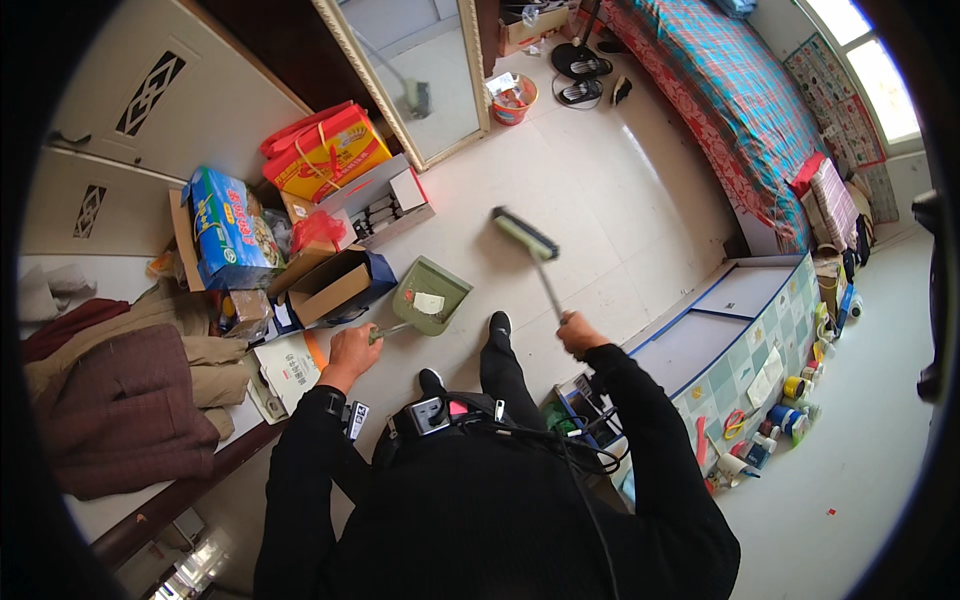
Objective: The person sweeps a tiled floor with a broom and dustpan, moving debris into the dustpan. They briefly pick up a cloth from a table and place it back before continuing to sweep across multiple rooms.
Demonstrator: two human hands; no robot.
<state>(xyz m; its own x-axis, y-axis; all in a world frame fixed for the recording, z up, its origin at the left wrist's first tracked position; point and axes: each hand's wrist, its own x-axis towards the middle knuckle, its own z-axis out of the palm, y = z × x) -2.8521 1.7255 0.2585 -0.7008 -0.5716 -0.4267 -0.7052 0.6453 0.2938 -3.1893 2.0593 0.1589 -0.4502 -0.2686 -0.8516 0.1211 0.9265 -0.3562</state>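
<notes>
My left hand [352, 355] grips the handle of a green long-handled dustpan [444, 321]. In the pan lie a scrap of white paper [428, 303] and some small debris. My right hand [582, 334] is closed around the grey handle of a broom [553, 289]. The broom head [527, 234], pale green with dark bristles, is ahead of my feet, to the right of the dustpan and apart from it. Whether its bristles touch the tiled floor [582, 172] I cannot tell.
Cardboard boxes and gift boxes [237, 225] crowd the left side. A framed mirror [420, 75] stands beyond them, beside a red bucket [514, 101]. Slippers [581, 91] lie near the bed [739, 97]. On the right is a low cabinet [750, 345] with bottles on top.
</notes>
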